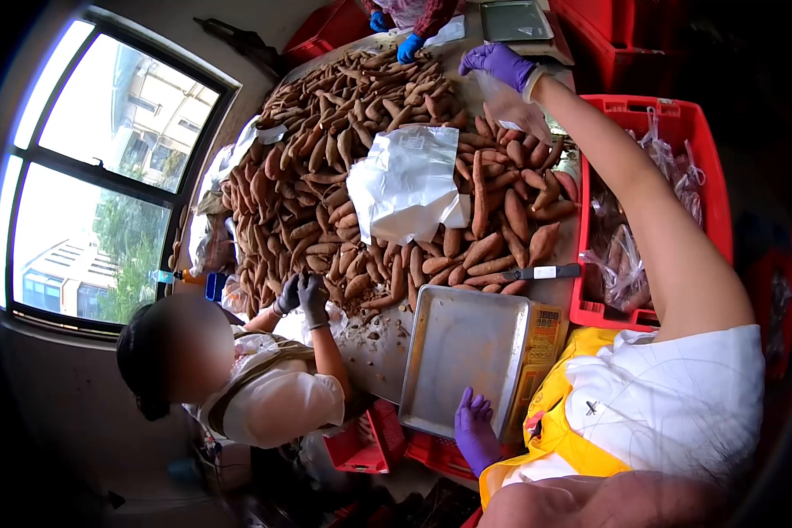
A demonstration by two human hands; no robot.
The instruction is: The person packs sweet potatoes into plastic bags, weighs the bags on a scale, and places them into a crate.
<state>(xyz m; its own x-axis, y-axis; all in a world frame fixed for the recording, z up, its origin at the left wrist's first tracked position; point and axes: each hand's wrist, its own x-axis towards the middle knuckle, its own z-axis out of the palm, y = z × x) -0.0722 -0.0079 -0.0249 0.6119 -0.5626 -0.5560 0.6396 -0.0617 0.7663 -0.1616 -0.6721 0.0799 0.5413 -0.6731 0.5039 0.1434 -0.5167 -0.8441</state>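
Observation:
My right hand, in a purple glove, reaches out at the top over the far side of the pile. Its fingers are curled on a clear plastic bag that hangs below it over the sweet potatoes. My left hand, also in a purple glove, is low by the near edge of the scale's metal tray. Its fingers are parted and hold nothing. The tray carries no load, and the scale's yellow keypad faces me.
A knife lies by the pile. White plastic sheets cover its middle. A red crate holds bagged sweet potatoes. A co-worker with dark gloves handles the pile; another's blue glove shows at the far end.

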